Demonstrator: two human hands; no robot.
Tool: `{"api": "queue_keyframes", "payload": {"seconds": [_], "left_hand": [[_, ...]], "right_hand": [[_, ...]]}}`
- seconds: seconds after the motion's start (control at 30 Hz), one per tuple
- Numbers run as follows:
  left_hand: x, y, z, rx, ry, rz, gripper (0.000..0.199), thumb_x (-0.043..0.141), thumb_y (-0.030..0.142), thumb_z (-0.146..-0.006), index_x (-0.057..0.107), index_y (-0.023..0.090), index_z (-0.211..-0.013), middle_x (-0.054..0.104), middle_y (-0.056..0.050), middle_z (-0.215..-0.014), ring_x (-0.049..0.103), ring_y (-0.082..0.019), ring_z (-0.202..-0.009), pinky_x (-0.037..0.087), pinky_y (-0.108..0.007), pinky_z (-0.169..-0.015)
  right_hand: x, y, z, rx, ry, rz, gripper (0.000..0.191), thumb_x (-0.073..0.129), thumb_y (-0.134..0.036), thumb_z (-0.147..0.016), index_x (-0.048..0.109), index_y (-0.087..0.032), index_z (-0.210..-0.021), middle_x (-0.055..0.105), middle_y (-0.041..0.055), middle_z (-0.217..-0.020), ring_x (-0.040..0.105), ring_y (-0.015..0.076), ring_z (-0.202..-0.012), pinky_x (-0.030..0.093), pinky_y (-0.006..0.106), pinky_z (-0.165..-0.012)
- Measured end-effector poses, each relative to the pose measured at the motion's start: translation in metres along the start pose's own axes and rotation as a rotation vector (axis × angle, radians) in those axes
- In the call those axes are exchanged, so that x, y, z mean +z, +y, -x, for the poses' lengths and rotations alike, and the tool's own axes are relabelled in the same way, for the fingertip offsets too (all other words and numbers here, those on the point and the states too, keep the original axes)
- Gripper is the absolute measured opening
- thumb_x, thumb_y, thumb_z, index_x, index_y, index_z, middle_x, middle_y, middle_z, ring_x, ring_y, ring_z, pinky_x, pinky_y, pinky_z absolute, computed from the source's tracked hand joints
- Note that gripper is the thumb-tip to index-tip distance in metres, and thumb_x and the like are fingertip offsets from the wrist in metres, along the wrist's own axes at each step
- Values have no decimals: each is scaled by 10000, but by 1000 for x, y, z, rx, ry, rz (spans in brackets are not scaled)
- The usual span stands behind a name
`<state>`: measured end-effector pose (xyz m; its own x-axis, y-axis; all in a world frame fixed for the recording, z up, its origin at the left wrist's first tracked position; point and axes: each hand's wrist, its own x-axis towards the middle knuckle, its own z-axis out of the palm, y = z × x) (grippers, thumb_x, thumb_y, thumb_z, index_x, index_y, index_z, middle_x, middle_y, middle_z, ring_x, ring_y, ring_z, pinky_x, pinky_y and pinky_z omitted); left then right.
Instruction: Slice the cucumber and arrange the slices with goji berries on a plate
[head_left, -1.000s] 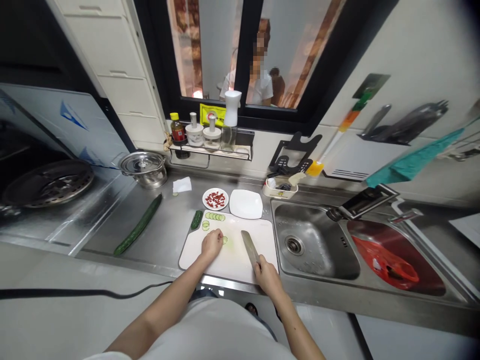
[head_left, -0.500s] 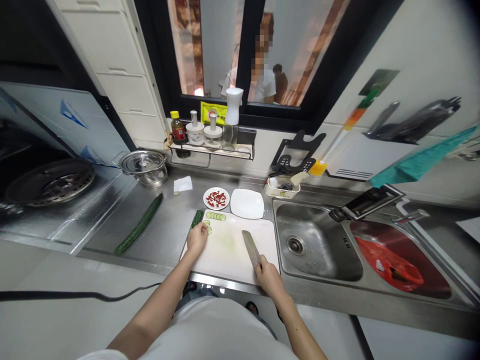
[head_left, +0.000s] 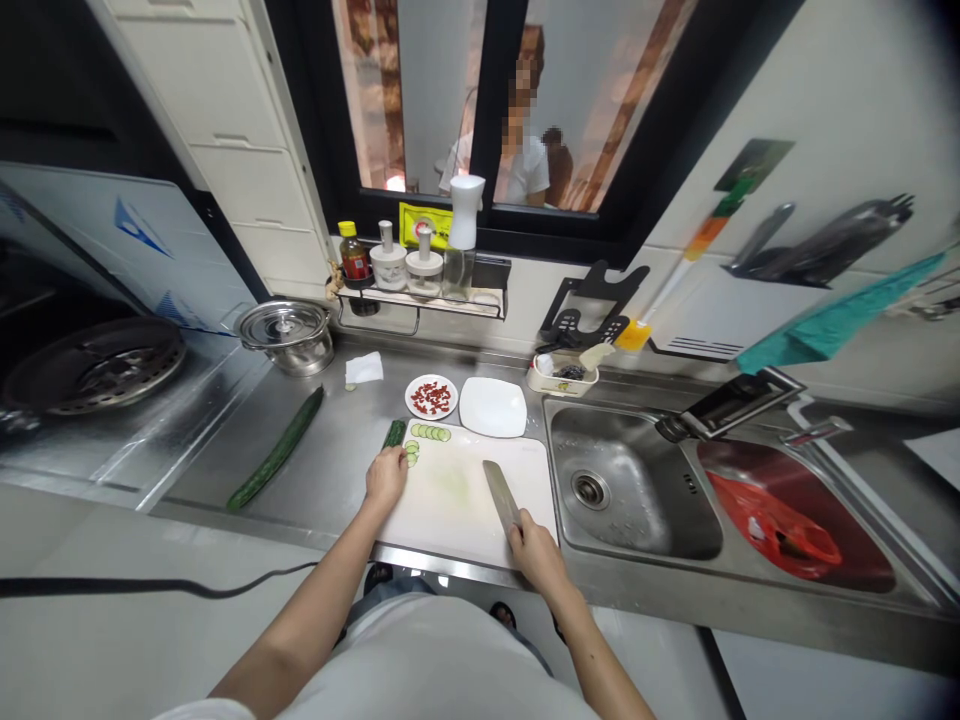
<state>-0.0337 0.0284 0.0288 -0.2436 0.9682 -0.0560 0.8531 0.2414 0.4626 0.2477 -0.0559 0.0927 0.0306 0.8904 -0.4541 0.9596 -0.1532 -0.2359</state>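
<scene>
My right hand (head_left: 535, 550) grips the handle of a kitchen knife (head_left: 500, 492), its broad blade over the right part of the white cutting board (head_left: 465, 520). At the board's left edge, my left hand (head_left: 385, 478) has its fingers curled together, seen from behind; what they hold, if anything, is hidden. Just beyond it lies a cut piece of cucumber (head_left: 395, 432). A few loose cucumber slices (head_left: 412, 453) lie by the fingertips, and a row of overlapping slices (head_left: 430, 432) lies along the board's far left corner. A whole cucumber (head_left: 276, 450) rests on the steel counter further left.
Behind the board stand a small plate of chopped red pieces (head_left: 431, 397) and a white square plate (head_left: 493, 407). To the right is a sink (head_left: 637, 480), with a red plastic bag (head_left: 776, 530) in the second basin. A lidded pot (head_left: 286, 335) stands back left.
My left hand has moved slightly left and towards me from the loose slices, nearer the cut cucumber piece. My right hand and the knife have stayed nearly still.
</scene>
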Motion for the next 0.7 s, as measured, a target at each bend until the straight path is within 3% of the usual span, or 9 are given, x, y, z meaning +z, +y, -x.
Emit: {"api": "queue_keyframes", "payload": {"seconds": [0.13, 0.3, 0.47, 0.7], "left_hand": [[0, -1, 3, 18, -12, -40, 225, 458, 233, -874, 665, 212, -959, 647, -64, -992, 599, -174, -868, 398, -243, -731], [-1, 5, 4, 64, 59, 65, 248, 466, 230, -867, 647, 211, -1036, 641, -63, -1017, 595, -171, -925, 417, -244, -816], [2, 30, -5, 117, 17, 121, 285, 486, 222, -845, 629, 192, -1089, 635, -73, -1036, 589, -178, -938, 421, -263, -864], [10, 69, -24, 184, -96, -26, 389, 494, 238, -841, 551, 216, -1225, 577, -101, -1162, 521, -223, -1093, 397, -308, -925]], "right_hand": [[1, 1, -1, 12, -13, -31, 251, 317, -252, -933, 479, -167, -1105, 664, 86, -914, 607, 164, -820, 283, 241, -599], [1, 1, -1, 12, -7, -21, 239, 312, -241, -937, 485, -164, -1084, 667, 88, -915, 606, 169, -823, 287, 249, -619], [0, -2, 1, 23, 0, 2, 261, 292, -241, -944, 486, -161, -1099, 672, 97, -935, 616, 178, -845, 291, 253, -619], [4, -4, 2, 24, 17, 16, 263, 303, -238, -941, 488, -168, -1114, 674, 105, -918, 626, 182, -831, 312, 250, -617]]}}
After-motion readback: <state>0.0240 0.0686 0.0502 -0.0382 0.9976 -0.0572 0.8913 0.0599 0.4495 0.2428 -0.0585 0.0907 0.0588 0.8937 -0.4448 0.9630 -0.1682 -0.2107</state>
